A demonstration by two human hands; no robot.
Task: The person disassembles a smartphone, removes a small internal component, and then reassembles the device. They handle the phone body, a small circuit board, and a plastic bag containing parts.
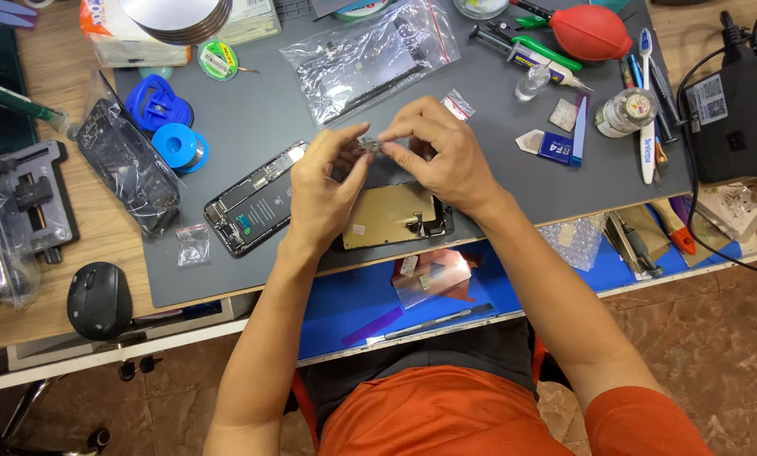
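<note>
Left hand (323, 190), right hand (442, 156), pinching small metal part (368, 145), long axis sideways

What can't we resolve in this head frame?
- Small metal part: too small to identify; fingertips of the left hand and right hand cover most of it.
- Screen panel: its upper edge is hidden behind both hands.
- Bagged part: blurred by glare on the plastic.
- Stacked discs: cut off by the top edge.

Red blower (591, 32), black mouse (99, 301)
</note>
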